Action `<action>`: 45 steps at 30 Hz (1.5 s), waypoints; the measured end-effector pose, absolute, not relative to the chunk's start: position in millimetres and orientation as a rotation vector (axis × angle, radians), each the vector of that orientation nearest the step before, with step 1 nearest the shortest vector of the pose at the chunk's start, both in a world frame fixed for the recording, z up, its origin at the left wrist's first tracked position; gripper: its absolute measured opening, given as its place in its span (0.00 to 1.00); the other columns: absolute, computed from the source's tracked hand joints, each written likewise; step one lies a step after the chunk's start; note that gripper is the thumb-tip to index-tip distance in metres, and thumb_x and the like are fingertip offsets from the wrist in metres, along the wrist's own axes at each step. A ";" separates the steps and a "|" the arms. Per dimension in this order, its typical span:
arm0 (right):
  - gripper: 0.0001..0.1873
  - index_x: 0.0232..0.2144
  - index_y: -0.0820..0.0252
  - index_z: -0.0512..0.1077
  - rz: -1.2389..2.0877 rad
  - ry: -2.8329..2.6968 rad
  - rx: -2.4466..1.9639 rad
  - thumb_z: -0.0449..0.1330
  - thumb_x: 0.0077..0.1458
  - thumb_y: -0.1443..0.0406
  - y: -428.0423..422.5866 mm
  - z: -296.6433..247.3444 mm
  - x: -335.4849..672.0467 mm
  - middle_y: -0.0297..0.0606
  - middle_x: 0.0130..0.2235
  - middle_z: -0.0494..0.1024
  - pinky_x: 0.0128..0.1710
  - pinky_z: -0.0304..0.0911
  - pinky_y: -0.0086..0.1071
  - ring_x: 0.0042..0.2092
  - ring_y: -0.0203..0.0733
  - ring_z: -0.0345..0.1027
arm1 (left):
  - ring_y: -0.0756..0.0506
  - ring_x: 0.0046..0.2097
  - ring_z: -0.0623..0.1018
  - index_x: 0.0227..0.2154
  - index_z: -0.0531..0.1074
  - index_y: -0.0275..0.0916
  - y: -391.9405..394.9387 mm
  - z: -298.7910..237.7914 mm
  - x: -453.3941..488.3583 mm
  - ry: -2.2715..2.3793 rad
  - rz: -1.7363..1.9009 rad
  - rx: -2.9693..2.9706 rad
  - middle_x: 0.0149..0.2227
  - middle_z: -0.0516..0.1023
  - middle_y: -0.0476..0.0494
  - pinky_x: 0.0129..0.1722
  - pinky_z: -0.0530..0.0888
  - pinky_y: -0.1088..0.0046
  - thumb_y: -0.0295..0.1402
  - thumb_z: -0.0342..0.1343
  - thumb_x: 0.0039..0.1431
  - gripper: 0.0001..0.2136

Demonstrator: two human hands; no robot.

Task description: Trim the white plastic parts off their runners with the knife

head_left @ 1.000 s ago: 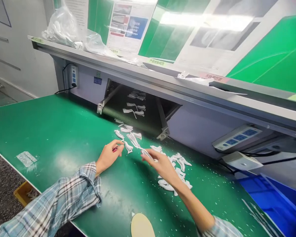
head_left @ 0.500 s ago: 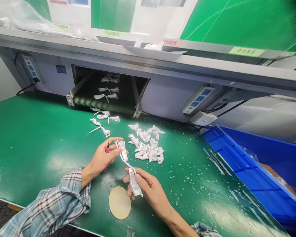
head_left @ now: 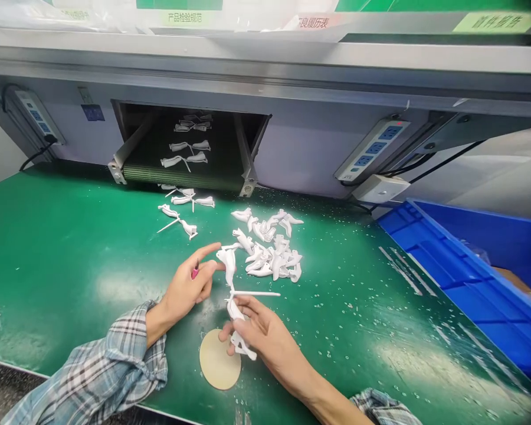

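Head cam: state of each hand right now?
Left hand: mostly closed, holding a small pink item, index finger extended.
Right hand: closed, holding a white molded plastic part.

You face a green desk, its surface flecked with white specks and carrying a bright glare of light at near right. Along its far edge runs a pale lavender panel, with a left power strip and a right power strip mounted under a long steel shelf rail. A blue plastic crate sits just beside the desk at right, before a pale wall. Dark speckled floor shows at near left.
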State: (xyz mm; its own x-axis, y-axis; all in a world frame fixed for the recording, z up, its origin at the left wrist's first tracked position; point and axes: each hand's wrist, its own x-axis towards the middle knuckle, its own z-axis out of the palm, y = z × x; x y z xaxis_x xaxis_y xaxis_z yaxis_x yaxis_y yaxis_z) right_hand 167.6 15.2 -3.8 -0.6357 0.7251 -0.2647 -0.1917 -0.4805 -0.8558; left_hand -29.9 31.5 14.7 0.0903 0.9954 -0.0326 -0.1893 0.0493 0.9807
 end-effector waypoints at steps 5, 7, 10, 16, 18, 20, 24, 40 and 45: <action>0.22 0.45 0.57 0.67 2.068 -1.257 -0.964 0.70 0.55 0.54 12.4 -10.1 163.9 0.36 0.31 0.81 0.30 0.67 0.28 0.30 0.37 0.74 | 0.60 0.19 0.56 0.64 0.60 0.40 29.2 7.5 -25.6 1.004 1.077 1.030 0.47 0.81 0.34 0.17 0.52 0.79 0.44 0.65 0.59 0.34; 0.21 0.45 0.59 0.69 2.116 -1.235 -0.924 0.64 0.60 0.50 13.1 -7.8 165.2 0.41 0.34 0.83 0.36 0.70 0.33 0.32 0.40 0.77 | 0.60 0.19 0.56 0.64 0.61 0.40 30.9 5.1 -28.2 1.006 1.065 1.009 0.49 0.80 0.32 0.17 0.51 0.79 0.44 0.65 0.58 0.34; 0.26 0.50 0.62 0.72 2.208 -1.109 -0.851 0.57 0.64 0.47 15.5 -5.0 168.3 0.50 0.43 0.83 0.50 0.70 0.47 0.42 0.50 0.80 | 0.59 0.19 0.55 0.63 0.62 0.40 34.3 3.0 -33.3 1.013 1.073 0.977 0.50 0.80 0.31 0.17 0.51 0.79 0.45 0.65 0.58 0.34; 0.25 0.55 0.62 0.74 2.271 -1.111 -0.823 0.61 0.64 0.51 16.8 -3.7 171.4 0.53 0.49 0.82 0.58 0.63 0.55 0.51 0.55 0.77 | 0.57 0.21 0.64 0.60 0.65 0.40 35.9 3.3 -35.0 1.076 1.071 1.006 0.49 0.81 0.35 0.19 0.57 0.79 0.41 0.66 0.58 0.30; 0.25 0.56 0.61 0.74 2.291 -1.118 -0.814 0.63 0.63 0.52 16.4 -1.8 171.0 0.53 0.50 0.82 0.58 0.63 0.54 0.51 0.54 0.78 | 0.54 0.26 0.73 0.60 0.65 0.38 35.9 4.6 -34.0 1.089 1.073 1.018 0.47 0.82 0.35 0.23 0.63 0.78 0.40 0.66 0.58 0.29; 0.26 0.57 0.61 0.74 2.318 -1.098 -0.785 0.65 0.61 0.53 15.6 -0.6 169.7 0.53 0.51 0.81 0.58 0.64 0.53 0.49 0.52 0.78 | 0.49 0.31 0.78 0.59 0.65 0.37 36.3 6.1 -33.3 1.101 1.069 1.017 0.47 0.82 0.35 0.27 0.68 0.77 0.39 0.66 0.58 0.28; 0.30 0.57 0.62 0.74 2.365 -1.002 -0.749 0.68 0.58 0.53 13.2 -4.4 166.2 0.54 0.51 0.81 0.58 0.65 0.50 0.50 0.51 0.78 | 0.45 0.40 0.81 0.56 0.66 0.35 37.6 7.7 -34.4 1.128 1.050 1.021 0.44 0.83 0.36 0.36 0.73 0.74 0.37 0.66 0.58 0.26; 0.28 0.54 0.60 0.77 2.294 -0.954 -0.942 0.69 0.55 0.53 13.2 -8.8 163.9 0.50 0.45 0.83 0.50 0.70 0.42 0.46 0.48 0.77 | 0.53 0.24 0.67 0.56 0.71 0.39 45.4 -17.7 -38.8 1.328 1.091 1.300 0.36 0.81 0.47 0.26 0.64 0.76 0.26 0.60 0.53 0.25; 0.26 0.50 0.59 0.77 1.858 -1.455 -1.139 0.63 0.59 0.47 25.1 -9.0 167.8 0.39 0.31 0.79 0.35 0.67 0.35 0.31 0.42 0.70 | 0.47 0.37 0.76 0.59 0.70 0.40 39.0 -10.6 -37.2 1.294 1.231 1.297 0.47 0.80 0.40 0.38 0.71 0.72 0.32 0.61 0.58 0.25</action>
